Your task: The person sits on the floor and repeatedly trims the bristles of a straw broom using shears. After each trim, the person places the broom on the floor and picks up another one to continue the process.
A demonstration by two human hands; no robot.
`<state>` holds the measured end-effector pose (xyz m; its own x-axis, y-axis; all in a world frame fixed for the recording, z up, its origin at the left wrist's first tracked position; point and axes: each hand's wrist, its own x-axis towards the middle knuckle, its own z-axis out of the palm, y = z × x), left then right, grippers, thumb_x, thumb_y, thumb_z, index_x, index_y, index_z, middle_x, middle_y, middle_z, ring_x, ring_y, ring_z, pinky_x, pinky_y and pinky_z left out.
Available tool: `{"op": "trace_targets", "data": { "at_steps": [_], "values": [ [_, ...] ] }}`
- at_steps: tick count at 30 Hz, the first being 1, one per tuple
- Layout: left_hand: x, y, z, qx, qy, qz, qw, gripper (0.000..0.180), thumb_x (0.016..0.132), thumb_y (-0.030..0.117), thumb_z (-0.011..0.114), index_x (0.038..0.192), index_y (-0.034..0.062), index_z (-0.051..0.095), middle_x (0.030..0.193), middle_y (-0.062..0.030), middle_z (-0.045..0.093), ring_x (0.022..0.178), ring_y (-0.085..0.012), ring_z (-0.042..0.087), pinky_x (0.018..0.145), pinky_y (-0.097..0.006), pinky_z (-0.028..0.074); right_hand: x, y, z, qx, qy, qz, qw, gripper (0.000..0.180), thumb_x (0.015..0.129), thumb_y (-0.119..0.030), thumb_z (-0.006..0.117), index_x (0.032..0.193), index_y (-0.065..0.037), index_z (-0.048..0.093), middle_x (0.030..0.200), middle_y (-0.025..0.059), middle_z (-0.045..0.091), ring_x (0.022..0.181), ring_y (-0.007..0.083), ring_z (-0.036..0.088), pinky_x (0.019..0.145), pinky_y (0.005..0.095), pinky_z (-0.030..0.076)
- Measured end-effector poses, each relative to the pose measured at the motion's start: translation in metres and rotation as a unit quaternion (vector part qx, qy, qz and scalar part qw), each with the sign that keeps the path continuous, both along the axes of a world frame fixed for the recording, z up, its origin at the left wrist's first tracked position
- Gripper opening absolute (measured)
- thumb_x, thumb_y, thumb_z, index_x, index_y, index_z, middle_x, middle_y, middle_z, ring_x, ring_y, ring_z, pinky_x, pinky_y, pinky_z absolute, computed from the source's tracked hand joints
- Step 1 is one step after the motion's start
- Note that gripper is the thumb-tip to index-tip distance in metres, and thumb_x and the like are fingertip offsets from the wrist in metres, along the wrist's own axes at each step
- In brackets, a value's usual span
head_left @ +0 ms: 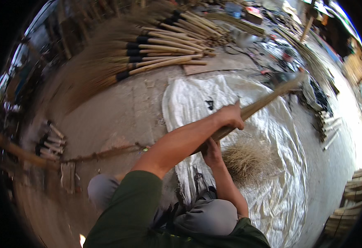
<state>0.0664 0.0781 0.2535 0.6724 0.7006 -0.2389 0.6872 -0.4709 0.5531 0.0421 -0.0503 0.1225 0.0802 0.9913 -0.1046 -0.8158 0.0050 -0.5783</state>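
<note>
Long tan stalk bundle (267, 99) slants toward the far right, gripped by your left hand (231, 115) and, nearer, your right hand (212, 153).

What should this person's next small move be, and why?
I'd suggest drawing the long, tan bundle of thin straw stalks slightly back over the crinkled, shiny white sheet: the left hand, farther along, and the right hand, nearer the body, are both at it, while its far end seems to reach past the sheet's edge.

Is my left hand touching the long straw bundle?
Touching. The head view shows the left hand wrapped over the straw bundle, with no gap between them.
</note>
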Motion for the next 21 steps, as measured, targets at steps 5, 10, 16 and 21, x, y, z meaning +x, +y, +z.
{"op": "trace_targets", "data": {
  "at_steps": [5, 10, 16, 21],
  "values": [
    [-0.037, -0.016, -0.066, -0.071, 0.09, -0.114, 0.987, 0.03, 0.066, 0.022, 0.078, 0.084, -0.0013, 0.078, 0.085, -0.0208, 0.076, 0.08, -0.0312, 0.075, 0.071, -0.043, 0.059, 0.048, -0.038, -0.039, -0.058, -0.225, 0.232, 0.945, 0.066, 0.093, -0.025, 0.074, 0.147, 0.0, 0.045, 0.144, 0.0106, 0.055, 0.132, 0.0275, 0.055, 0.108, 0.0484, 0.047],
    [-0.114, -0.069, -0.142, -0.094, 0.191, -0.139, 0.967, 0.042, 0.071, 0.017, 0.076, 0.11, 0.0016, 0.072, 0.109, -0.0237, 0.073, 0.104, -0.0396, 0.071, 0.087, -0.048, 0.057, 0.073, -0.046, -0.091, -0.095, 0.1, -0.103, 0.985, 0.057, 0.093, -0.044, 0.07, 0.137, -0.011, 0.055, 0.133, 0.0146, 0.056, 0.127, 0.0341, 0.054, 0.109, 0.0628, 0.041],
    [-0.188, -0.085, -0.17, -0.082, 0.161, -0.076, 0.981, 0.035, 0.072, 0.01, 0.072, 0.105, 0.0016, 0.075, 0.111, -0.0229, 0.074, 0.103, -0.039, 0.072, 0.084, -0.047, 0.059, 0.033, -0.026, -0.103, -0.077, 0.162, -0.068, 0.981, 0.018, 0.098, -0.023, 0.071, 0.104, -0.009, 0.062, 0.07, 0.0018, 0.053, 0.071, 0.0197, 0.059, 0.089, 0.0444, 0.051],
    [-0.23, -0.074, -0.178, -0.118, 0.149, -0.066, 0.98, 0.038, 0.07, 0.013, 0.074, 0.105, -0.0004, 0.073, 0.108, -0.0232, 0.074, 0.103, -0.0384, 0.072, 0.084, -0.046, 0.059, -0.002, -0.012, -0.098, -0.127, 0.136, -0.059, 0.981, 0.024, 0.101, -0.028, 0.068, 0.089, -0.01, 0.057, 0.065, 0.0013, 0.051, 0.066, 0.0205, 0.056, 0.084, 0.0438, 0.05]
  ]
}}
